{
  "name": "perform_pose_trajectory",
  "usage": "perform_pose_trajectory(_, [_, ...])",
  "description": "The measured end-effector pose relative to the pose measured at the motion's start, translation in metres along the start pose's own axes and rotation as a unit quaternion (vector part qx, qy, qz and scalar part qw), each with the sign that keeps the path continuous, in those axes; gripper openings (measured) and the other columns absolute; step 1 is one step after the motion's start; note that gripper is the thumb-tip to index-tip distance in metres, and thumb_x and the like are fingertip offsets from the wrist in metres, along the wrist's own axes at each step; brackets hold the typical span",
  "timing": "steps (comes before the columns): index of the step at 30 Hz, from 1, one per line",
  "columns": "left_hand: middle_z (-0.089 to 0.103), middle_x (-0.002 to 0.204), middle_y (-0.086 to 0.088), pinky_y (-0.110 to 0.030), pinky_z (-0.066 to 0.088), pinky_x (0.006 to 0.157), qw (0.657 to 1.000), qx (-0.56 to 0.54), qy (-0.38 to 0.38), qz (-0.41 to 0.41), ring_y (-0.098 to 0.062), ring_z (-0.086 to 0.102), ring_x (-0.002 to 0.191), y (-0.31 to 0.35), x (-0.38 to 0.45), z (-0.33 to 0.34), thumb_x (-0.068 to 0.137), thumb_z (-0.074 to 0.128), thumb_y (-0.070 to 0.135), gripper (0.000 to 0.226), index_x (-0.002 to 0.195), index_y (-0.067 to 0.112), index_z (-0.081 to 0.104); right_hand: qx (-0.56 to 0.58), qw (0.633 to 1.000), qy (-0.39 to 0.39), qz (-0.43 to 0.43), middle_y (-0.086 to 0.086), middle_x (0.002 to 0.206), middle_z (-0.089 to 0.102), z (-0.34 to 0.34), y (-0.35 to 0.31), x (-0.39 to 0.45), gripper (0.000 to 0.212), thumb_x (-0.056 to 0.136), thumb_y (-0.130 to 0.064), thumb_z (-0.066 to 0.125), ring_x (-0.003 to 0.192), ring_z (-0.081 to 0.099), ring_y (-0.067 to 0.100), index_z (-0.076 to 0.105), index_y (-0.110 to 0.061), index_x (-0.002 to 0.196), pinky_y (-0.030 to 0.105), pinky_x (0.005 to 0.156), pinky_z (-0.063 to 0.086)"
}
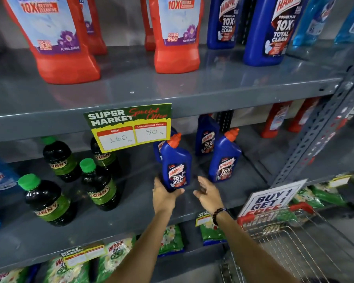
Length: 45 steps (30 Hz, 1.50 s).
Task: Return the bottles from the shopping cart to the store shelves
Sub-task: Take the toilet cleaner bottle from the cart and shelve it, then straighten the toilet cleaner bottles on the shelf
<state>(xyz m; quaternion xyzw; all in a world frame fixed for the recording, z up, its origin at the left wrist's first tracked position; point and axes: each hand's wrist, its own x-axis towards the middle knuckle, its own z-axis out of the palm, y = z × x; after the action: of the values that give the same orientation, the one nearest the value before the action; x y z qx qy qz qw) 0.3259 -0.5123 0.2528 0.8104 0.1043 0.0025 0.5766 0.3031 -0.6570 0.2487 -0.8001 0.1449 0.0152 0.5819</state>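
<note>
A blue Harpic bottle (176,166) with a red cap stands upright on the grey middle shelf (135,213), and my left hand (164,196) grips its base. My right hand (207,193) hovers just right of it, fingers apart, holding nothing. Two more blue Harpic bottles (225,160) stand behind and to the right on the same shelf. The wire shopping cart (290,233) with red handle ends sits at the lower right; I cannot see bottles in it.
Several dark green-capped Sunny bottles (98,186) stand left on the middle shelf. Large red and blue cleaner bottles (176,37) fill the upper shelf. A price sign (129,127) hangs from its edge. Green detergent packs (114,256) lie below. A slotted upright (315,135) rises at right.
</note>
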Motion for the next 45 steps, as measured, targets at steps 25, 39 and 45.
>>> perform_pose_trajectory(25, [0.044,0.142,-0.018,-0.046,0.003,0.119,0.944,0.126,0.293,-0.083,-0.031,0.025,0.14,0.005,-0.005,0.086,0.056,0.079,0.049,0.107,0.137,0.004,0.024,-0.044,0.966,0.25,-0.041,0.025,0.138,0.041,-0.041,0.021,0.046,0.112,0.055,-0.034,0.086,0.131,0.034,0.038,0.022,0.004,0.138,0.056,0.112,0.027])
perform_pose_trajectory(39, [0.044,0.141,-0.019,-0.044,0.0,0.118,0.945,0.139,0.288,-0.076,-0.03,0.025,0.141,0.002,-0.004,0.086,0.058,0.078,0.048,0.107,0.138,0.005,0.022,-0.057,0.964,0.253,-0.06,0.016,0.126,0.052,-0.045,0.021,0.057,0.102,0.052,-0.034,0.086,0.121,0.046,0.033,0.031,-0.003,0.132,0.056,0.112,0.028])
perform_pose_trajectory(45, [0.042,0.143,-0.017,-0.045,0.0,0.118,0.946,0.137,0.284,-0.074,-0.031,0.025,0.141,0.003,-0.005,0.085,0.059,0.078,0.046,0.108,0.14,0.005,0.019,-0.058,0.965,0.25,-0.058,0.016,0.126,0.051,-0.046,0.021,0.054,0.099,0.053,-0.034,0.085,0.121,0.044,0.034,0.03,-0.006,0.131,0.056,0.108,0.035])
